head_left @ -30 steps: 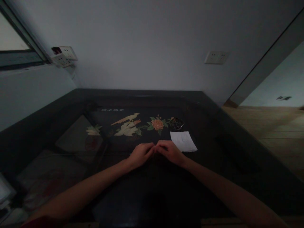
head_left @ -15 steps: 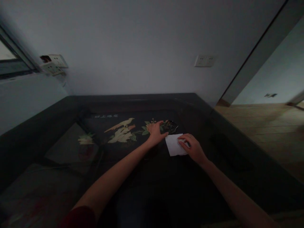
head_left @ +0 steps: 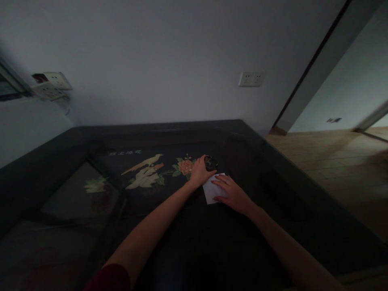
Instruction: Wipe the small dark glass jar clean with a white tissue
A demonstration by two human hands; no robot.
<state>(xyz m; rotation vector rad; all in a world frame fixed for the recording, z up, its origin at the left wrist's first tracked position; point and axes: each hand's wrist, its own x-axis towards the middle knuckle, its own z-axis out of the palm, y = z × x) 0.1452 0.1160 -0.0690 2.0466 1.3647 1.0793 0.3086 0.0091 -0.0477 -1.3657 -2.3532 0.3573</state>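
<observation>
My left hand [head_left: 199, 173] curls its fingers and thumb around the left side of a small, dark, round glass dish [head_left: 211, 163], whose exact kind is hard to make out in the dim light. Just in front of the dish, a white square of paper [head_left: 209, 193] lies on the dark glossy tabletop [head_left: 182, 238]. My right hand [head_left: 235, 196] rests on the right part of this paper with its fingers spread, covering that side.
A bird-and-flower picture [head_left: 145, 173] decorates the tabletop left of my hands. Behind the table rises a pale wall with a socket [head_left: 251, 79] and more sockets [head_left: 57, 80] at the left corner. Wooden floor [head_left: 327, 157] shows at right.
My left hand has moved from spread beside the dish to around its left side. My right hand's pinched fingers have opened out over the paper. The view has shifted slightly right.
</observation>
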